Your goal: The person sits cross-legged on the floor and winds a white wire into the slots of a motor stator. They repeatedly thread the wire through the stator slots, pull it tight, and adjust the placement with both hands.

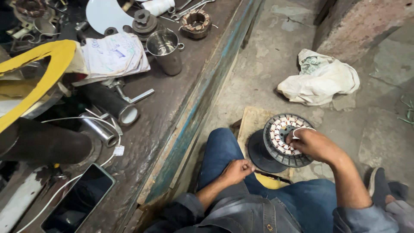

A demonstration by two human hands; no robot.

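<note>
Your right hand (pixel 314 144) rests on the round motor stator (pixel 284 140), fingers pinching a thin white wire (pixel 302 129). Your left hand (pixel 236 170) is clenched at your knee; contents indiscernible.

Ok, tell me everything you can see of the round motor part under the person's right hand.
The round motor stator is a dark ring with a ribbed rim around an inner circle of pale, reddish-edged winding slots. It lies flat on a black disc atop a wooden board on the concrete floor. The right hand rests on it, fingers at a white loop over the slots.
</note>
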